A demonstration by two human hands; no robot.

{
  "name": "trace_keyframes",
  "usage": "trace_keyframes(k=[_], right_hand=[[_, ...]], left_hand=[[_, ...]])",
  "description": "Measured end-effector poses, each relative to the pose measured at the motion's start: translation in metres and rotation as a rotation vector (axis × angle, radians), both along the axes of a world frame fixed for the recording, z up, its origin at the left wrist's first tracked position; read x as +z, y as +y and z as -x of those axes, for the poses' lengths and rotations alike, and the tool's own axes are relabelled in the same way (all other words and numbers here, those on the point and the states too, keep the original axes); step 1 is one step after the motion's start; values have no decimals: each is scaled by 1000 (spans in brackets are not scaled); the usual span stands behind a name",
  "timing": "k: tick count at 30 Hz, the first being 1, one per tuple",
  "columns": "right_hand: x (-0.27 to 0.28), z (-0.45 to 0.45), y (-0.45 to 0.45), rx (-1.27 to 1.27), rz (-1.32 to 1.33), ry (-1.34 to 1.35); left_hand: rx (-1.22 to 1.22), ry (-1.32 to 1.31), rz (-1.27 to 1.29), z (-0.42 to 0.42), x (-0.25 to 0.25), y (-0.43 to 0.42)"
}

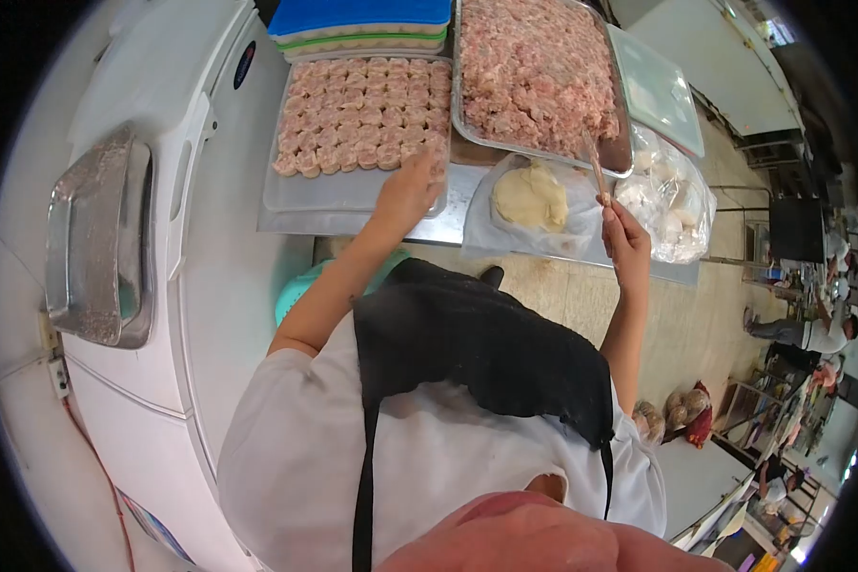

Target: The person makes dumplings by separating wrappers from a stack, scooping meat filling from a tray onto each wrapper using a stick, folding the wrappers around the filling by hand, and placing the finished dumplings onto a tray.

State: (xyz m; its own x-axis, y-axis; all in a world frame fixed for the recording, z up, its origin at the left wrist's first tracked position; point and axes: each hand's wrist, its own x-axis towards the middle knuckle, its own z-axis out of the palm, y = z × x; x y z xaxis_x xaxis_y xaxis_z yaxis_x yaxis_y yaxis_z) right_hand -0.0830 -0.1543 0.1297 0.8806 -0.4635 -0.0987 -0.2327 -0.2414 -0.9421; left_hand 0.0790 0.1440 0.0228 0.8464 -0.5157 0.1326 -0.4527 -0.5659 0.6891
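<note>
My left hand (410,195) is over the front right corner of a tray (315,197) with rows of open-topped meat dumplings (362,114). Its fingers are curled down at the end of the nearest row, and what they hold is hidden. In my right hand (625,240) is the handle of a narrow spatula (598,172), its tip at the near edge of a metal tray (524,146) heaped with ground meat (539,71). Between my hands, a pale yellow stack of what looks like dumpling wrappers (531,197) lies on clear plastic.
Lidded containers (360,17) are stacked behind the dumplings. Right of the meat are a pale green lidded box (660,91) and a plastic bag (672,195) with whitish contents. A white freezer (143,372) with a metal pan (100,238) stands left. Other people (820,334) are far right.
</note>
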Motion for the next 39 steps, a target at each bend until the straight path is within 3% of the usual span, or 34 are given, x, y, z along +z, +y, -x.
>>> trace_keyframes(k=[4, 7, 13, 17, 20, 22, 23, 26, 29, 31, 32, 33, 35, 37, 39], right_hand=[[-8, 20, -4, -26, 0, 24], [-5, 22, -6, -35, -6, 50], [-1, 11, -17, 80, 4, 41], [1, -9, -32, 152, 109, 89], [-1, -32, -63, 297, 265, 105], [7, -51, -94, 393, 803, 42], [15, -59, -108, 441, 1072, 11], [53, -82, -137, 562, 1235, 299], [43, -121, -159, 606, 1353, 219], [21, -135, -153, 637, 1347, 225], [5, -130, -143, 888, 1353, 198], [-10, -120, -134, 845, 1366, 57], [-12, -107, -133, 805, 1390, -69], [16, -108, -141, 817, 1422, -47], [48, -120, -152, 842, 1440, 113]], left_hand=[[-75, 19, 69, 4, 19, 4], [-68, -58, 78, 4, 2, 16], [192, 185, -155, 12, 15, 19], [240, 167, -107, 2, 16, 15], [244, -45, -49, -7, -3, 14], [239, -192, -21, -2, -5, 11], [254, -130, -70, -1, -4, 11], [297, 50, -165, 0, -2, 2], [357, 195, -164, 9, 7, -11], [397, 245, -152, 18, 42, -35], [352, 16, -112, 8, 14, -24], [300, -211, -75, -7, -34, -5], [304, -253, -120, -6, -41, 2], [424, 121, -270, 8, 20, -8], [573, 189, -288, 4, 15, 1]])
